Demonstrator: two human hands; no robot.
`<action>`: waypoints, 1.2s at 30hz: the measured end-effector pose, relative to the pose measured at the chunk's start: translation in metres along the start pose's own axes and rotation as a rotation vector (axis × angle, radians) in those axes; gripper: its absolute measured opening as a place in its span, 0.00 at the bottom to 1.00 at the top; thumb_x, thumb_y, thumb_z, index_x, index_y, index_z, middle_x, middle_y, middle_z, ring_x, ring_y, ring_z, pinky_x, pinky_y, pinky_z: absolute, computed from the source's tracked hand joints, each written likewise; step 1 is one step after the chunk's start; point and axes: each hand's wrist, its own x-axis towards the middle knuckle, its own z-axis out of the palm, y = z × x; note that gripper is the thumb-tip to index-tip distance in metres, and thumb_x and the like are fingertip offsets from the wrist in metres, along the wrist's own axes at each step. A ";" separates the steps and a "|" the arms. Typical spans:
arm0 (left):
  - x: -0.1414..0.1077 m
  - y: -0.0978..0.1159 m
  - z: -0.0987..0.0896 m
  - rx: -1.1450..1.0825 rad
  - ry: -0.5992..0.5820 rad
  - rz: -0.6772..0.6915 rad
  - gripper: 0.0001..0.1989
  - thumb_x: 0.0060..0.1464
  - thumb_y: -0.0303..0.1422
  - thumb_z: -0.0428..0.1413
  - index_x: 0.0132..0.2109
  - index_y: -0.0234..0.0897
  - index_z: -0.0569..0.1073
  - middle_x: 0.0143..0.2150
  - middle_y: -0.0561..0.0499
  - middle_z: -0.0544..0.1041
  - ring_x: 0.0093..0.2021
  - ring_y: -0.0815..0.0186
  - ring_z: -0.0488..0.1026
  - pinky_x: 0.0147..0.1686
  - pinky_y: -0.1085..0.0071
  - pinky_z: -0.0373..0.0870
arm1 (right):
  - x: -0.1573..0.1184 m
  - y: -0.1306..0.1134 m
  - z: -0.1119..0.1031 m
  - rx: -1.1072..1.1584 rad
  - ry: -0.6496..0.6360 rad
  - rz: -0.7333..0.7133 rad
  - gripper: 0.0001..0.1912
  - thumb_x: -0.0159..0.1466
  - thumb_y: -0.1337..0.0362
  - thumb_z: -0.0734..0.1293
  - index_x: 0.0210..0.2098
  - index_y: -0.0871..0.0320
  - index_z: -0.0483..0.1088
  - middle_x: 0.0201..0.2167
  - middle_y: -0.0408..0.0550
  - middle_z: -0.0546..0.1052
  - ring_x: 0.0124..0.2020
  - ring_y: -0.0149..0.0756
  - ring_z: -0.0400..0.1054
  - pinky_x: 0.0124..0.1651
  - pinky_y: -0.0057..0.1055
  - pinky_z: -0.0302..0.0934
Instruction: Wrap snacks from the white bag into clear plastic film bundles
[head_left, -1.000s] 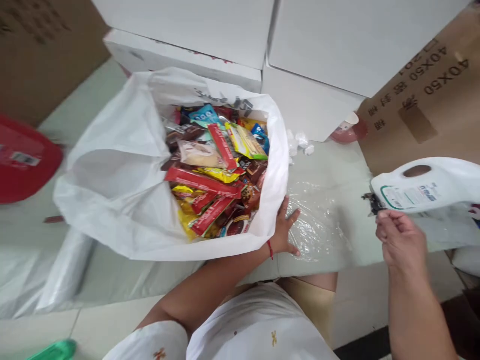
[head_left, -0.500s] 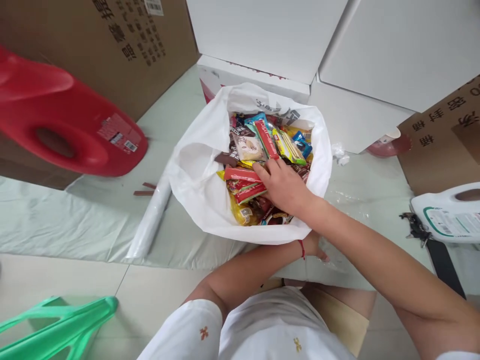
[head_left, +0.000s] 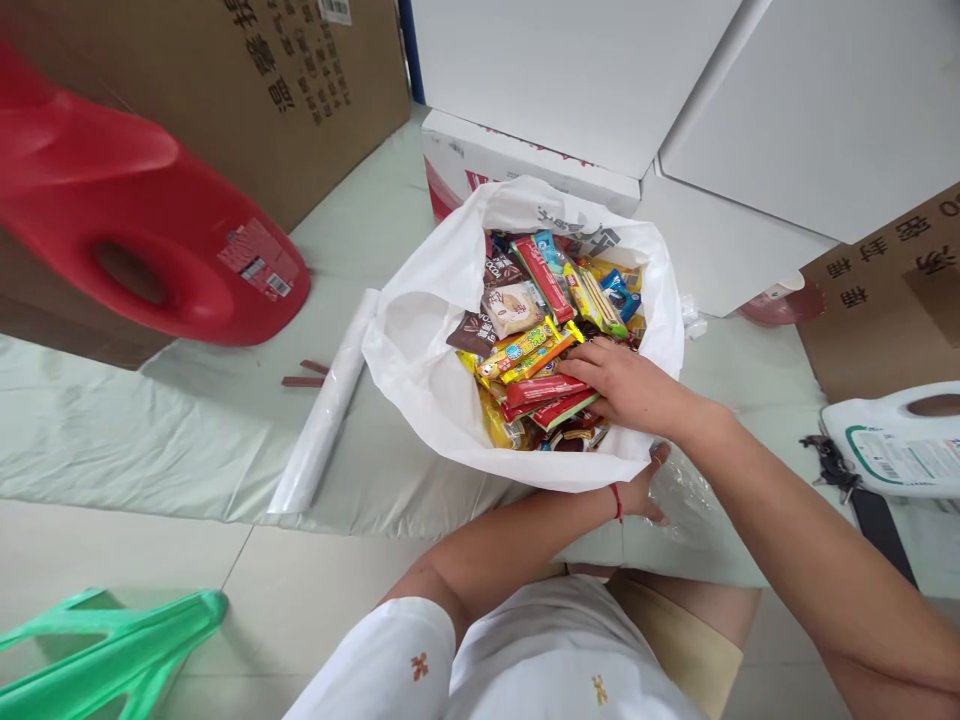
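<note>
A white plastic bag (head_left: pixel 427 400) stands with its mouth wide apart, full of small wrapped snacks. Inside it, my right hand (head_left: pixel 626 385) reaches over the front right rim, its fingers stretched across the red snack packets (head_left: pixel 544 390). Just behind these lie yellow snack packets (head_left: pixel 529 350), a round biscuit in a clear wrapper (head_left: pixel 514 308) and a long red packet (head_left: pixel 544 275). My left hand (head_left: pixel 646 495), below the bag's front right edge, has its visible fingers apart beside crumpled clear plastic (head_left: pixel 686 490). The bag partly hides that hand.
A red jug (head_left: pixel 150 230) and a roll of clear film (head_left: pixel 326 405) are on the left. Cardboard boxes (head_left: pixel 352 150) and white panels (head_left: pixel 555 70) stand behind. At right are a white jug (head_left: pixel 900 440) and keys (head_left: pixel 829 465). A green stool (head_left: pixel 135 650) is on the floor.
My right hand has shifted right within the bag. The red packets sit further to the right and front, and yellow packets now show behind them. My left hand shows more from under the bag.
</note>
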 end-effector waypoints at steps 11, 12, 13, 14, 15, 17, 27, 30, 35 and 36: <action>0.025 -0.026 0.032 -0.231 0.009 0.094 0.75 0.25 0.53 0.75 0.76 0.33 0.49 0.78 0.29 0.46 0.75 0.24 0.39 0.71 0.35 0.41 | 0.043 0.011 -0.029 -0.002 0.097 -0.101 0.31 0.60 0.75 0.64 0.62 0.58 0.68 0.60 0.57 0.73 0.62 0.50 0.62 0.63 0.47 0.55; 0.025 -0.026 0.031 -0.260 -0.013 0.102 0.75 0.27 0.54 0.74 0.76 0.30 0.48 0.77 0.28 0.49 0.74 0.25 0.42 0.71 0.38 0.45 | 0.053 0.011 -0.023 -0.045 0.083 -0.122 0.32 0.60 0.75 0.64 0.64 0.59 0.67 0.62 0.57 0.72 0.63 0.50 0.61 0.64 0.48 0.52; 0.024 -0.026 0.030 -0.274 -0.033 0.106 0.75 0.29 0.53 0.74 0.76 0.29 0.47 0.76 0.27 0.51 0.74 0.27 0.45 0.72 0.41 0.48 | 0.061 0.011 -0.018 -0.085 0.073 -0.129 0.32 0.60 0.75 0.64 0.64 0.60 0.66 0.62 0.57 0.72 0.63 0.51 0.61 0.65 0.49 0.51; 0.024 -0.025 0.028 -0.270 -0.044 0.102 0.74 0.29 0.53 0.74 0.77 0.28 0.47 0.76 0.27 0.51 0.74 0.27 0.46 0.72 0.42 0.49 | 0.066 0.011 -0.015 -0.123 0.062 -0.128 0.31 0.60 0.74 0.65 0.63 0.61 0.67 0.60 0.58 0.73 0.62 0.51 0.62 0.66 0.49 0.50; 0.023 -0.024 0.027 -0.252 -0.046 0.094 0.74 0.29 0.54 0.74 0.77 0.29 0.47 0.76 0.27 0.50 0.74 0.27 0.46 0.72 0.42 0.48 | 0.067 0.010 -0.014 -0.157 0.051 -0.122 0.29 0.60 0.73 0.67 0.61 0.63 0.69 0.57 0.60 0.75 0.60 0.52 0.62 0.65 0.50 0.51; 0.022 -0.022 0.024 -0.197 -0.033 0.073 0.75 0.27 0.54 0.74 0.77 0.31 0.48 0.77 0.29 0.47 0.75 0.25 0.40 0.72 0.40 0.43 | 0.061 0.006 -0.019 -0.198 0.032 -0.103 0.25 0.58 0.69 0.70 0.55 0.66 0.72 0.50 0.62 0.76 0.55 0.54 0.65 0.61 0.50 0.55; 0.013 -0.021 0.020 -0.100 0.091 0.060 0.68 0.30 0.54 0.74 0.75 0.41 0.54 0.79 0.35 0.46 0.75 0.25 0.40 0.71 0.31 0.36 | -0.126 -0.023 -0.042 0.345 0.690 1.041 0.25 0.57 0.49 0.74 0.49 0.55 0.74 0.35 0.48 0.79 0.32 0.41 0.73 0.34 0.36 0.66; 0.014 -0.023 0.028 -0.096 0.131 0.029 0.70 0.28 0.52 0.75 0.76 0.41 0.53 0.79 0.34 0.44 0.76 0.28 0.37 0.72 0.33 0.36 | -0.169 -0.023 -0.001 0.588 0.601 1.429 0.25 0.55 0.48 0.74 0.45 0.57 0.73 0.30 0.48 0.79 0.27 0.42 0.74 0.30 0.36 0.65; 0.016 -0.025 0.027 -0.121 0.127 0.015 0.75 0.25 0.51 0.76 0.77 0.39 0.48 0.79 0.33 0.38 0.77 0.29 0.32 0.72 0.34 0.35 | -0.167 -0.021 0.070 0.273 0.147 1.659 0.24 0.62 0.49 0.69 0.50 0.60 0.70 0.41 0.58 0.80 0.41 0.49 0.77 0.40 0.37 0.65; 0.016 -0.026 0.026 -0.133 0.138 0.021 0.77 0.24 0.50 0.77 0.77 0.39 0.47 0.79 0.33 0.36 0.76 0.29 0.31 0.72 0.33 0.35 | -0.162 -0.022 0.078 0.205 0.104 1.647 0.27 0.64 0.47 0.67 0.54 0.60 0.69 0.47 0.60 0.78 0.44 0.49 0.76 0.42 0.37 0.65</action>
